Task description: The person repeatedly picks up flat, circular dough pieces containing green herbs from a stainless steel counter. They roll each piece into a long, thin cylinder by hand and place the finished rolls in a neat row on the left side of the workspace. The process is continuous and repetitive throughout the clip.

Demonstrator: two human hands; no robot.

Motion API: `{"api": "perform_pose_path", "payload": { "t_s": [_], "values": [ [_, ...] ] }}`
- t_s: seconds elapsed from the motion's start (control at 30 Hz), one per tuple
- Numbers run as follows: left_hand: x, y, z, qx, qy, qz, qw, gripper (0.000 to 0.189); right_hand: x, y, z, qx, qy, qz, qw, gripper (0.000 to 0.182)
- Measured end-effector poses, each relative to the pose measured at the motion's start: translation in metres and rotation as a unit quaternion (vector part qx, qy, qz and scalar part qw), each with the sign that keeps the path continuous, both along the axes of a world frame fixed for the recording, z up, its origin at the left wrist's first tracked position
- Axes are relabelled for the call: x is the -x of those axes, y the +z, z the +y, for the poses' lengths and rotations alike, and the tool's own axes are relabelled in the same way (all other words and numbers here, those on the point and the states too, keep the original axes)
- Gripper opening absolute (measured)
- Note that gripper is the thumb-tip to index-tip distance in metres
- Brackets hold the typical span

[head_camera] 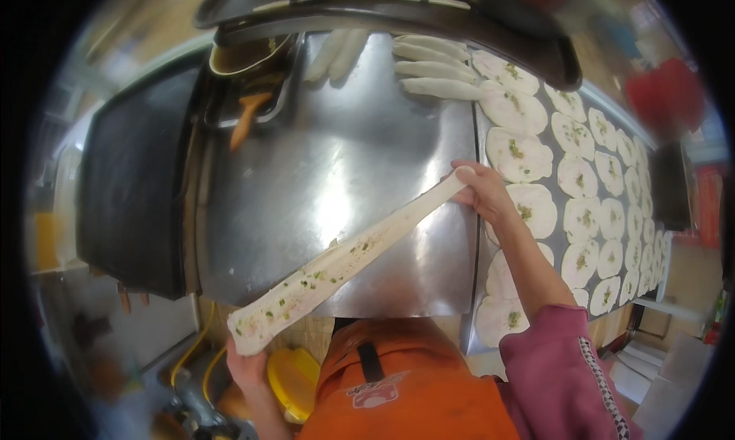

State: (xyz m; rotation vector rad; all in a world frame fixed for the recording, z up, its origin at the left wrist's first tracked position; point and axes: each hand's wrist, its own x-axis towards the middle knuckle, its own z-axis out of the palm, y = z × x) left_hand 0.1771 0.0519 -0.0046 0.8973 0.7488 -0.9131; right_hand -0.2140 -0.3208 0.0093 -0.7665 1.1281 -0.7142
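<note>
A long strip of dough (339, 267) dotted with chopped green onion is stretched diagonally over the steel worktop (258, 210). My left hand (247, 368) grips its wide lower end, just past the near edge of the worktop. The narrow upper end is pinched in my right hand (479, 190), near the worktop's right edge. Several plain dough rolls (439, 69) lie at the far right of the steel, and further rolls (339, 55) lie at the far middle. Flattened dough rounds (519, 153) with green onion in their centres stand in rows on the dark surface to the right.
A brush with a wooden handle (247, 118) rests in a tray at the far left, beside a container of brownish liquid (247, 58). A black board or tray (138, 181) borders the left side. Dark trays (367, 9) span the far edge. A yellow container (294, 382) stands below.
</note>
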Motion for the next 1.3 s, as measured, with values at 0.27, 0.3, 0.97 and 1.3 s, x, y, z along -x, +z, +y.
{"api": "perform_pose_path", "payload": {
  "t_s": [0.27, 0.3, 0.97, 1.3],
  "values": [
    [-0.007, -0.04, 0.057, 0.166, -0.029, 0.095, 0.981, 0.043, -0.012, -0.04, -0.003, 0.53, 0.042, 0.514, 0.673, 0.026],
    [-0.008, -0.036, 0.054, 0.159, -0.034, 0.097, 0.982, 0.043, -0.016, -0.039, -0.003, 0.542, 0.043, 0.536, 0.646, 0.027],
    [0.018, 0.033, 0.012, 0.267, -0.19, -0.003, 0.945, 0.06, -0.069, -0.007, 0.073, 0.431, 0.144, 0.6, 0.659, 0.074],
    [0.006, 0.039, 0.01, 0.402, -0.017, 0.336, 0.852, 0.061, -0.084, -0.005, 0.083, 0.406, 0.105, 0.595, 0.686, 0.078]
  ]
}}
